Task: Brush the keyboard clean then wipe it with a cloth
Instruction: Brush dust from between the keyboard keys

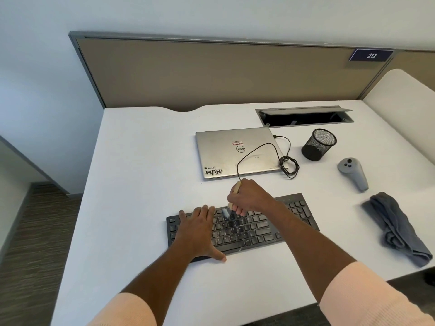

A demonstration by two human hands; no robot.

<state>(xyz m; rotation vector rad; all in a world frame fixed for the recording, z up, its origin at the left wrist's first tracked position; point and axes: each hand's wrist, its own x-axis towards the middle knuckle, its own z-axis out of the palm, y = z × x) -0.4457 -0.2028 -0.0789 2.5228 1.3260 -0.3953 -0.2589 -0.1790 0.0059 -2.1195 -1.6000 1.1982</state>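
A black keyboard [259, 228] lies on the white desk [141, 161] in front of me, angled slightly. My left hand [197, 231] rests flat on its left half, fingers spread, holding nothing. My right hand [250, 196] grips a small brush [229, 205] with a pale wooden handle; its bristles touch the upper middle keys. A crumpled grey cloth [395, 229] lies on the desk to the right of the keyboard, apart from both hands.
A shut silver laptop [235, 154] sits behind the keyboard with a black cable [288, 164] coiled at its right. A black mesh pen cup [319, 144] and a grey controller [353, 172] stand further right. An open cable hatch [303, 117] lies at the back.
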